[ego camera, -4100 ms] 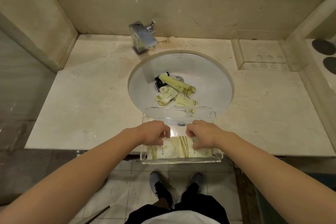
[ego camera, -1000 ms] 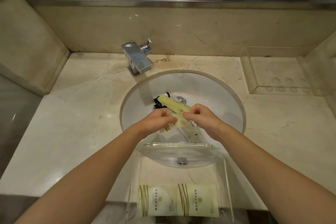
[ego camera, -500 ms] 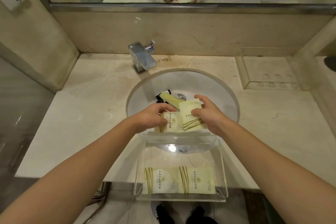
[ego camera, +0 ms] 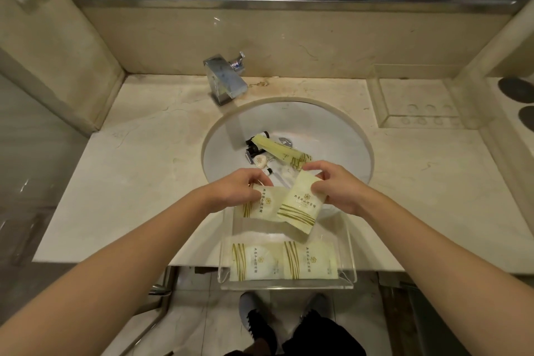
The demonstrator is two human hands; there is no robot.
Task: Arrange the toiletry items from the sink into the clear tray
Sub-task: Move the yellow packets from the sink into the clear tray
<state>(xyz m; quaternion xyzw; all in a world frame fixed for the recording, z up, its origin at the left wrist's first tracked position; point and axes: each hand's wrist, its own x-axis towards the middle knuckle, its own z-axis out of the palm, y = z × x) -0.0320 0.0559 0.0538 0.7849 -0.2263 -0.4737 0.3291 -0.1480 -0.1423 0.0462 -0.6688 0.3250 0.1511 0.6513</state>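
Observation:
A clear tray [ego camera: 351,254] straddles the front rim of the sink [ego camera: 332,130] and overhangs the counter edge. Two pale yellow sachets [ego camera: 283,261] lie flat side by side at its near end. My left hand [ego camera: 238,189] pinches a yellow sachet [ego camera: 264,205] over the tray's far end. My right hand [ego camera: 332,185] grips a second, tilted sachet [ego camera: 302,205] beside it. Down in the basin lie a long yellow packet [ego camera: 277,149], small dark bottles [ego camera: 254,147], a round soap [ego camera: 261,161] and other small items.
A chrome tap [ego camera: 224,82] stands behind the sink. A second clear tray [ego camera: 416,98] sits at the back right of the marble counter [ego camera: 130,182], with two dark discs [ego camera: 515,89] further right. A mirror runs along the back wall. My shoes [ego camera: 254,318] show below the edge.
Both hands went from the tray into the sink, each took a sachet, and have drawn back toward me until they are over the tray's far end.

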